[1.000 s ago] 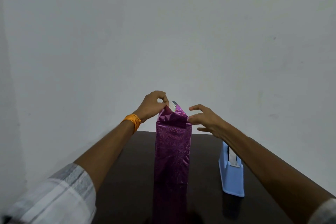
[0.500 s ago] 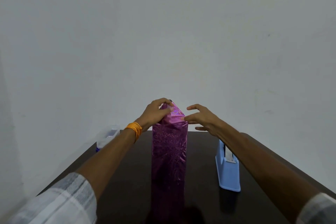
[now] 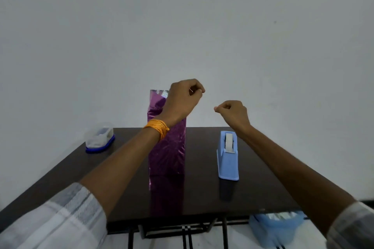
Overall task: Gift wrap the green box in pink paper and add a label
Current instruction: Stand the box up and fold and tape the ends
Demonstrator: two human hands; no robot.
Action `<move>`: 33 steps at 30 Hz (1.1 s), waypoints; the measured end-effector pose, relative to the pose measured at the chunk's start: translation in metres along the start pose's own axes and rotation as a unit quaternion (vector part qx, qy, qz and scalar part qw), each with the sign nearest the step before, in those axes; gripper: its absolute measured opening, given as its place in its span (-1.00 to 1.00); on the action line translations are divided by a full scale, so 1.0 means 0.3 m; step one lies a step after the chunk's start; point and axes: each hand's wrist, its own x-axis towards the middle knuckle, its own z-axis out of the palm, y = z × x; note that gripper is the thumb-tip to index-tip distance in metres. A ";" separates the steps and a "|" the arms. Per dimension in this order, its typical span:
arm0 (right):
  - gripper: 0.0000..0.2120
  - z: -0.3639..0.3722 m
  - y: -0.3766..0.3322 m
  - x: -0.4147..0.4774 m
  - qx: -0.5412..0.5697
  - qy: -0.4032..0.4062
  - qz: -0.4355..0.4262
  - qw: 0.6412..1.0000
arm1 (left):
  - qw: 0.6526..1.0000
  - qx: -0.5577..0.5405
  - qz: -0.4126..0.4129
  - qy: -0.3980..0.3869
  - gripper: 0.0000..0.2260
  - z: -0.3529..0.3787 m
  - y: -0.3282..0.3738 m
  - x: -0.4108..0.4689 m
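Pink wrapped box (image 3: 167,147), top corner behind left hand (image 3: 183,101); right hand (image 3: 232,112) apart, both curled

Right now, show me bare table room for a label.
Widest: between the clear container and wrapped box, under the left forearm. Narrower: between box and tape dispenser. Also bare right of the dispenser. Crowded at the box top, by the left hand.

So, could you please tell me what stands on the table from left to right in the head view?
From the left: clear container with a blue base → box wrapped in pink paper → blue tape dispenser.
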 end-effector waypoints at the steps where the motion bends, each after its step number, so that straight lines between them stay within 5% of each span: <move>1: -0.78 -0.031 0.032 -0.013 -0.020 0.005 0.009 1.000 | 0.999 0.002 -0.009 -0.037 -0.86 0.034 0.005 -0.016; 7: -0.65 -0.123 0.240 -0.117 -0.089 -0.039 0.113 0.989 | 0.977 0.032 -0.087 -0.194 -0.86 0.218 -0.044 -0.134; 15: -0.67 -0.083 0.302 -0.176 0.014 -0.079 0.253 0.964 | 0.903 -0.028 -0.198 -0.381 -0.75 0.368 -0.117 -0.273; 24: -0.70 -0.035 0.304 -0.149 0.105 -0.052 0.306 0.945 | 0.917 -0.090 -0.212 -0.325 -0.72 0.418 -0.136 -0.314; 33: -0.80 -0.031 0.268 -0.101 0.073 -0.010 0.266 0.961 | 0.933 -0.089 -0.213 -0.277 -0.75 0.461 -0.120 -0.343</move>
